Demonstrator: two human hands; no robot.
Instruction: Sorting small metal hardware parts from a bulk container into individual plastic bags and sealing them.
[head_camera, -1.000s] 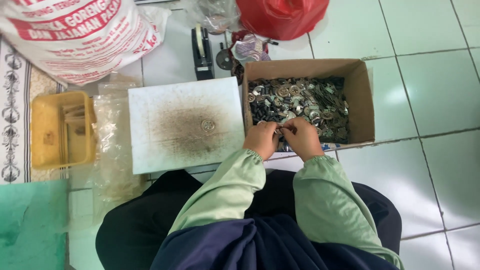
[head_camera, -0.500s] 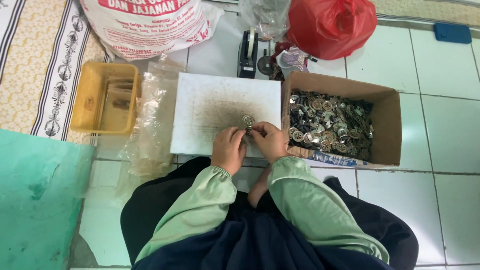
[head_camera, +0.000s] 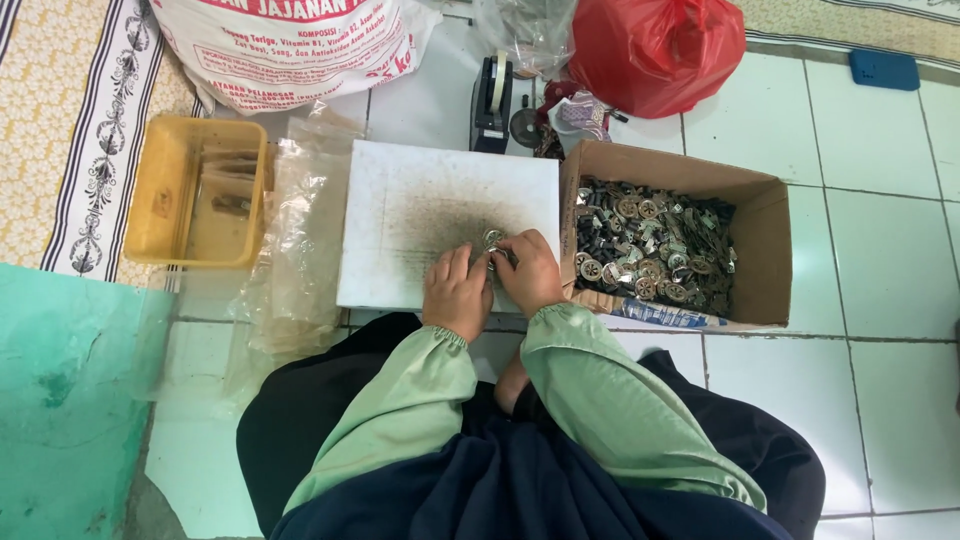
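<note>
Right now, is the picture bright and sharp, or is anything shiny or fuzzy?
Head view: even, soft light with faint shadows; the white square board and pale floor tiles look bright, without harsh glare; the small metal pieces in the brown cardboard box glint a little; the tiny part between the left hand and right hand is too small to make out.

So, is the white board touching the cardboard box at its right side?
Touching. In the head view the right edge of the white board lies directly against the left wall of the cardboard box, with no floor tile visible between them.
</note>
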